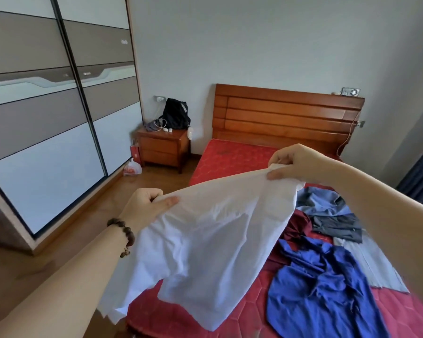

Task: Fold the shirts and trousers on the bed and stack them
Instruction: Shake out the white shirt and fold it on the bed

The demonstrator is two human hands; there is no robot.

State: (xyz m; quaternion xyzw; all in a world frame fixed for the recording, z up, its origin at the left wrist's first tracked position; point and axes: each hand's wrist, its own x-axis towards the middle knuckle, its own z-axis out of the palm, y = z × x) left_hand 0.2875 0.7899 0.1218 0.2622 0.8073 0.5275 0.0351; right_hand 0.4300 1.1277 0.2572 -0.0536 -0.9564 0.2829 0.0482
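Bed part-hidden | left grip, right grip pinching white shirt

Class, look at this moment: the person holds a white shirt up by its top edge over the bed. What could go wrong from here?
1. The white shirt hangs past the edge of the bed, so its lower part may miss the mattress and trail off when lowered.
2. The left hand and right hand grip only the top edge; a slip could drop it.
3. The blue garment lies unfolded close by, so the shirt may land on it and crease.
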